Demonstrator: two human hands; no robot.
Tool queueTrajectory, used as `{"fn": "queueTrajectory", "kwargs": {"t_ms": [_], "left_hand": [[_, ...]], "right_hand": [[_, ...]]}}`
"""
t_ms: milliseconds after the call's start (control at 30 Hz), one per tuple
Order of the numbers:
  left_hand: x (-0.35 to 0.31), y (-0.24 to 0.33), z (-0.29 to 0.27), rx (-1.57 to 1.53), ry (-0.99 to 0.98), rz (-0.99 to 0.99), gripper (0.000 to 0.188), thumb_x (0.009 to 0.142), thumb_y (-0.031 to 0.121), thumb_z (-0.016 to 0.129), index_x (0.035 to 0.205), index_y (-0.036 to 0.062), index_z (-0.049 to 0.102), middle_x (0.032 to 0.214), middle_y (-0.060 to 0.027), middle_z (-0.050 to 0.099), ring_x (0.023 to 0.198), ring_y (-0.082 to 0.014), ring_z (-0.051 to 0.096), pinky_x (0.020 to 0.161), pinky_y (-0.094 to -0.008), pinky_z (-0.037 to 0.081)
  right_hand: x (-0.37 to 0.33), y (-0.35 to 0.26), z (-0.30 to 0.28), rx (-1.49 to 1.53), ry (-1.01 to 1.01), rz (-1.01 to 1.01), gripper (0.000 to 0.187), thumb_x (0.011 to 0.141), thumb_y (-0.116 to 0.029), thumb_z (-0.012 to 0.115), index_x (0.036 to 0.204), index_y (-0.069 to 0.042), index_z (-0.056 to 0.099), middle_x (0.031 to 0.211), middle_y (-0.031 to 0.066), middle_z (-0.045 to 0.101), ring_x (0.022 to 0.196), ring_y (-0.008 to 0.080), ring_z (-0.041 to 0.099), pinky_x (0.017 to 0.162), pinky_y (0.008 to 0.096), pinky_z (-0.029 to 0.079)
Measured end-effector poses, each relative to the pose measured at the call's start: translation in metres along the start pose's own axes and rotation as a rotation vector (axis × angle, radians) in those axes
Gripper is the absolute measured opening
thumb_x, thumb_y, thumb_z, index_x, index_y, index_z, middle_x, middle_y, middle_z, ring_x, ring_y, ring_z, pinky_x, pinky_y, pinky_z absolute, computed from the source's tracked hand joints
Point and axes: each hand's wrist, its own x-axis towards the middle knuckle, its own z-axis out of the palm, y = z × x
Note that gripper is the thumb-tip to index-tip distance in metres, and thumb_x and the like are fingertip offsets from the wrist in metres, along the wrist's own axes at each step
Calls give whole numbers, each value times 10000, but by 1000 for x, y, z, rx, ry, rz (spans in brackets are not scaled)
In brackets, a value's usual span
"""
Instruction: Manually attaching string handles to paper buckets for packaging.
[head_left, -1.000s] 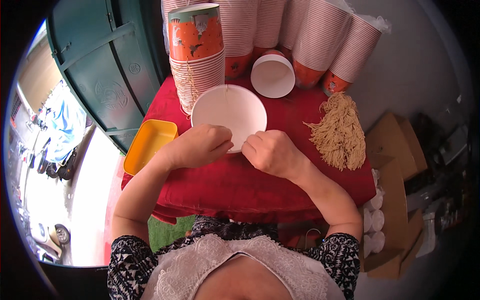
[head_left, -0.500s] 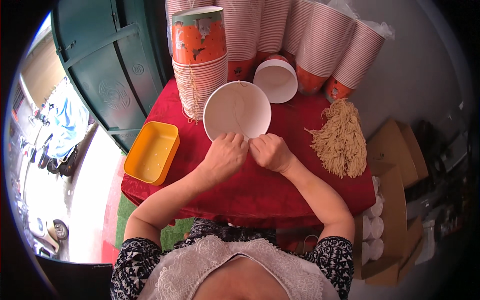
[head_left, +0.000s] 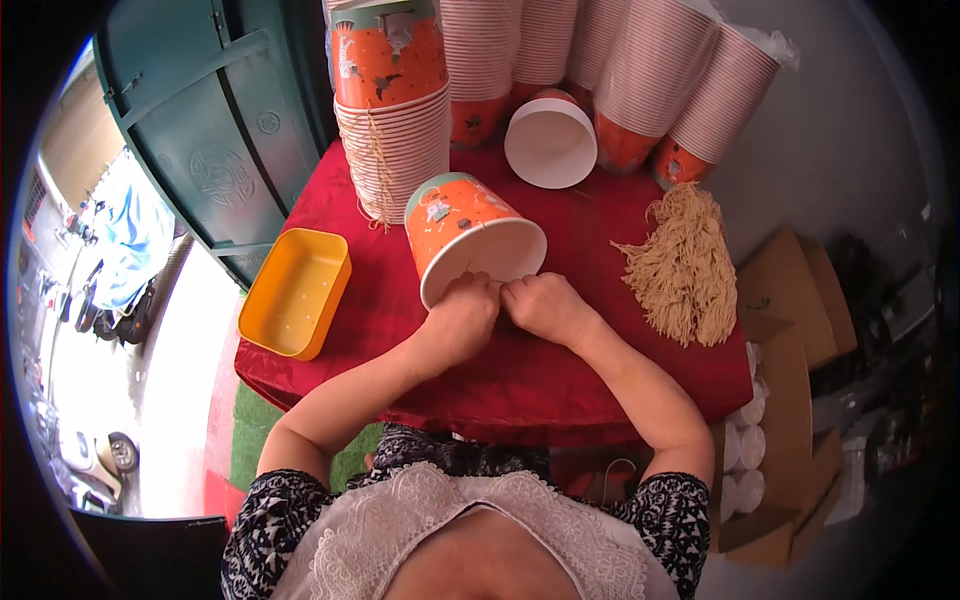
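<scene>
An orange paper bucket point(head_left: 462, 228) with a white inside lies tilted on the red cloth, its mouth facing me. My left hand point(head_left: 462, 322) and my right hand point(head_left: 545, 306) meet at its near rim, fingers pinched together on the rim. What they pinch there is too small to tell. A pile of tan strings point(head_left: 683, 268) lies to the right of my right hand.
A tall stack of orange buckets point(head_left: 391, 100) stands behind, with more stacks point(head_left: 640, 70) leaning at the back. One bucket point(head_left: 551, 142) lies on its side. A yellow tray point(head_left: 295, 292) sits at the table's left edge. Cardboard boxes point(head_left: 780, 330) stand at the right.
The bucket has tipped from mouth-up toward me, so its orange side now shows. Both hands stayed together at its near rim.
</scene>
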Motion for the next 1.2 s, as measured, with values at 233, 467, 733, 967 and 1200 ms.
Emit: {"fn": "queueTrajectory", "kwargs": {"t_ms": [233,467,733,967,1200], "left_hand": [[16,-15,13,-458,-18,-163,133,772,49,559,845,-28,640,939,-256,604,861,-417,600,795,-463,495],[28,-23,18,-677,27,-205,153,806,79,576,776,-60,632,803,-245,642,775,-391,634,711,-448,504],[27,-19,27,-733,114,-290,150,834,81,592,818,-51,662,787,-241,650,748,-362,648,689,-431,504],[19,-28,29,-820,-20,-312,130,821,62,641,910,-30,666,780,-134,664,756,-250,644,713,-362,510],[23,-19,20,-964,136,-155,123,736,50,626,819,-36,656,819,-204,668,812,-328,656,725,-391,506]], "right_hand": [[14,15,-6,170,-158,165,46,747,-46,596,786,-50,619,767,101,650,689,279,667,559,393,541],[17,14,2,245,-202,322,47,774,-46,586,800,-31,622,794,136,665,733,321,665,607,432,540],[11,17,-1,314,-138,341,34,786,-65,595,792,-37,613,794,146,664,724,323,662,594,444,531],[10,20,-28,430,175,308,120,766,-18,621,884,-38,628,761,136,641,644,306,645,538,400,520],[29,-6,-38,375,377,48,223,739,-36,627,962,-23,620,822,69,560,711,227,596,605,336,532]]}}
